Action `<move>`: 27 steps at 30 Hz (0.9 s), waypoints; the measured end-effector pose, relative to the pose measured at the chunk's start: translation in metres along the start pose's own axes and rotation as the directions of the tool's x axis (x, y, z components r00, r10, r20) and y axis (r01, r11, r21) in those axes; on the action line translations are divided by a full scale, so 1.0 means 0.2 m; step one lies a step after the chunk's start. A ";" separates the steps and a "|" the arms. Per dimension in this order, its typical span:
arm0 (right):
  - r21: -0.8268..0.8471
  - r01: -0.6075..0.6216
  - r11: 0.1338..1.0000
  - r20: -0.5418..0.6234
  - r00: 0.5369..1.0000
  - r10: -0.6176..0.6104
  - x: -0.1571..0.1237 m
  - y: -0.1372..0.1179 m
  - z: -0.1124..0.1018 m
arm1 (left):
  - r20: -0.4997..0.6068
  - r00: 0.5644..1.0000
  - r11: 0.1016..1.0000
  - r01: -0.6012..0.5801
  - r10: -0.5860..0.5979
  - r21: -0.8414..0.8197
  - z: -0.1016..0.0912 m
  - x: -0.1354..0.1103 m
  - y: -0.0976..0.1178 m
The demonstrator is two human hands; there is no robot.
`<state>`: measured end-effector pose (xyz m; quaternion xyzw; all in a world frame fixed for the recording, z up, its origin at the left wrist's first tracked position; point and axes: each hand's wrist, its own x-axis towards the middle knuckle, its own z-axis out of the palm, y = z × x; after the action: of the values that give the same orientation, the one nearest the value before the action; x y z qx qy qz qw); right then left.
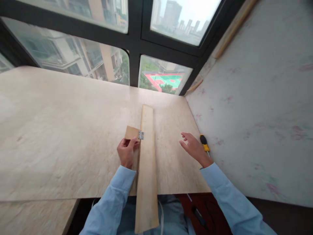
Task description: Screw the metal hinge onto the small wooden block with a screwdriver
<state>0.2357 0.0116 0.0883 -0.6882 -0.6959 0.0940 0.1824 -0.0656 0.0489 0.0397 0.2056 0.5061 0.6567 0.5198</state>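
Note:
A long pale wooden board (148, 163) lies across the tabletop, its near end jutting over the front edge. Against its left side, a small metal hinge (141, 135) joins it to a small square wooden piece (132, 132). My left hand (126, 151) pinches the near edge of that square piece, thumb on top; its other fingers curl partly out of sight beneath. Off to the right of the board, my right hand (194, 148) hovers with thumb and fingers apart, holding nothing. Just beyond it, a black and yellow screwdriver (204, 143) lies by the wall.
The pale tabletop (61, 137) runs up to a dark window frame (168, 45) at the back. A patterned wall (256, 107) closes off the right side. Below the front edge, a dark object (198, 215) rests on a reddish surface.

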 end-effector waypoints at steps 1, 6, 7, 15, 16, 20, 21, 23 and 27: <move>-0.059 -0.081 0.995 -0.039 0.996 0.079 -0.06 0.08 -0.04 | -0.007 1.000 1.000 -0.005 0.006 0.005 0.00 0.00 0.00; -0.255 -0.399 0.881 -0.140 0.916 0.375 -0.33 0.33 -0.12 | -0.049 0.999 1.000 -0.009 0.010 0.012 0.02 0.00 0.01; -0.266 -0.419 0.868 -0.133 0.908 0.397 -0.37 0.35 -0.11 | -0.057 0.998 1.000 -0.013 0.013 0.014 0.02 0.00 0.02; -0.270 -0.564 0.781 -0.138 0.825 0.548 -0.38 0.32 -0.07 | -0.073 0.997 0.999 -0.033 0.034 0.017 0.03 0.01 0.02; -0.212 -0.589 0.780 -0.132 0.808 0.575 -0.37 0.32 -0.07 | -0.074 0.997 0.999 -0.033 0.034 0.017 0.03 0.01 0.02; 0.075 -0.631 0.772 -0.126 0.762 0.635 -0.31 0.32 -0.07 | -0.074 0.997 1.000 -0.023 0.024 0.016 0.03 0.01 0.02; 0.124 -0.628 0.768 -0.120 0.759 0.640 -0.30 0.33 -0.06 | -0.071 0.997 1.000 -0.020 0.021 0.017 0.03 0.01 0.02; 0.234 -0.619 0.750 -0.091 0.754 0.651 -0.30 0.33 -0.06 | -0.065 0.998 1.000 -0.016 0.018 0.022 0.02 0.01 0.02; 0.501 -0.561 0.659 0.031 0.773 0.634 -0.32 0.31 -0.07 | -0.046 0.999 0.999 -0.027 0.029 0.038 0.02 0.02 0.01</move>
<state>0.2963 -0.0514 0.0691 -0.8152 -0.3686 0.2684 0.3571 -0.0656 0.0532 0.0428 0.2069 0.5275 0.6590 0.4947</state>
